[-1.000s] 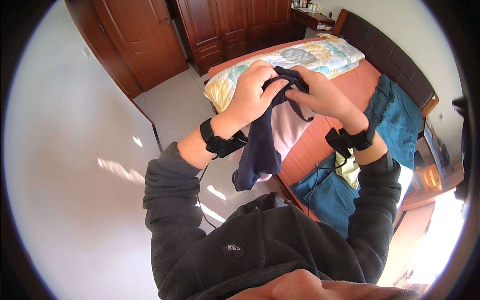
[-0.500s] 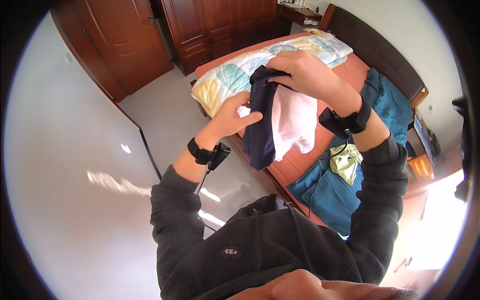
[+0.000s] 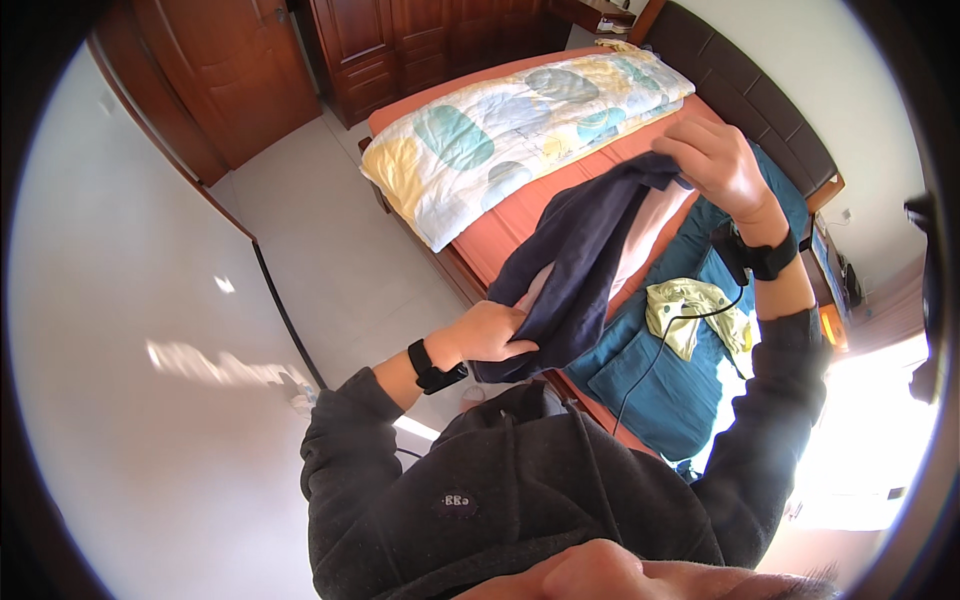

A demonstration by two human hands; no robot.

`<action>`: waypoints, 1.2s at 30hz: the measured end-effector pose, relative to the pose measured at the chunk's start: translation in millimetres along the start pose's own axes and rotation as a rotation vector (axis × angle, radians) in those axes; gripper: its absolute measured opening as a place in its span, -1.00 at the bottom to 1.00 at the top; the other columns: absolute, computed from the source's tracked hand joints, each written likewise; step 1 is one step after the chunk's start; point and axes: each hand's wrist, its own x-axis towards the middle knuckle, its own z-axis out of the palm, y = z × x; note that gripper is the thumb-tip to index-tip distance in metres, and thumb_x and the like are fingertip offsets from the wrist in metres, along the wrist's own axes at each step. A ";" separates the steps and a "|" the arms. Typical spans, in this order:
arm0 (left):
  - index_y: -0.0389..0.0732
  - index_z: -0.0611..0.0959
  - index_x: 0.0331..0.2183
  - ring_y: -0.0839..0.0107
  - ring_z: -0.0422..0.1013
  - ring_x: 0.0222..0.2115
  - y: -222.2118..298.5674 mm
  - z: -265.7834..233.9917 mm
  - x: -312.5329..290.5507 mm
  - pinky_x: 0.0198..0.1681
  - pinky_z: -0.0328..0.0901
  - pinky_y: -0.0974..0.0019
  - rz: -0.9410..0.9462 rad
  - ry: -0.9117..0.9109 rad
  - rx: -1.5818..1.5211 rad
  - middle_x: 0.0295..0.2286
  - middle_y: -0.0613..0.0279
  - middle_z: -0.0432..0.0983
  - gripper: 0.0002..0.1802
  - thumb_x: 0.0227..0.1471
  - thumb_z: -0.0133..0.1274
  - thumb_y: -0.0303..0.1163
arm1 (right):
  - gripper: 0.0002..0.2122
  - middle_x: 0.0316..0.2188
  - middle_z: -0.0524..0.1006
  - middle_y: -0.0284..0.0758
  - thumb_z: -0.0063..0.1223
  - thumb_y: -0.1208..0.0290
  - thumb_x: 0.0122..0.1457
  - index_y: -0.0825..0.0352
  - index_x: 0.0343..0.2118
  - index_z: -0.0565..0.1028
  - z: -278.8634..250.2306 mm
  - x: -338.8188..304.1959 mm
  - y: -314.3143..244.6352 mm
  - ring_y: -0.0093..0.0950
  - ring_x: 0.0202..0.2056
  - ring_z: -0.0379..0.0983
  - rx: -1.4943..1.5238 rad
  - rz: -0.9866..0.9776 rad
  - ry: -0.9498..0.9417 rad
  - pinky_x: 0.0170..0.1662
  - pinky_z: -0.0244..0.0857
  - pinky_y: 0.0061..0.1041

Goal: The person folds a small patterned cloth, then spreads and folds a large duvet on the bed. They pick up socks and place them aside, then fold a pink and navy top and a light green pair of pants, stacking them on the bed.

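A navy and pink cloth garment hangs stretched at a slant between my two hands, above the near side of the bed. My left hand pinches its lower left part, thumb on top of the navy cloth. Higher up and to the right, my right hand grips the garment's upper corner with curled fingers. Pink shows along its right edge and in a small patch beside my left hand. What kind of garment it is I cannot make out.
On the orange bed sheet lies a folded patterned quilt. Teal bedding covers the near right side, with a pale yellow-green garment on it. A dark headboard stands at the far right. A black cable runs from my right wrist.
My hands have moved apart, the left down toward my body, the right up and to the right. The garment, bunched before, is now drawn out diagonally, with more navy showing.
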 end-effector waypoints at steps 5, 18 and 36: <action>-0.24 0.58 -0.36 0.08 0.37 -0.29 -9.8 32.3 -11.1 -0.26 0.30 0.18 0.063 0.323 -0.155 -0.29 0.02 0.41 -0.77 -0.04 0.02 -0.29 | -0.73 -0.54 0.40 -0.30 0.04 0.50 -0.34 0.37 -0.44 0.43 -13.0 -7.8 -10.4 -0.41 -0.57 0.36 -0.072 -0.164 0.029 -0.59 0.25 -0.55; -0.33 0.55 -0.40 0.18 0.39 -0.38 -50.9 50.4 18.5 -0.27 0.26 0.32 -0.419 0.606 -0.348 -0.43 0.04 0.45 -0.82 -0.05 0.05 -0.40 | -0.77 -0.57 0.38 -0.20 0.10 0.60 -0.22 0.40 -0.41 0.42 -14.8 -20.7 -1.0 -0.22 -0.54 0.34 0.139 0.292 -0.152 -0.47 0.27 -0.44; -0.26 0.25 0.07 0.23 0.11 0.10 -117.8 -53.3 72.8 0.12 0.04 0.27 -0.121 0.568 -0.367 0.07 0.02 0.18 -0.42 0.01 -0.02 -0.37 | -0.82 -0.47 0.48 -0.39 0.02 0.60 0.06 0.46 -0.24 0.44 18.3 -8.4 -28.1 -0.69 -0.41 0.30 1.141 0.641 -0.111 -0.29 0.26 -0.66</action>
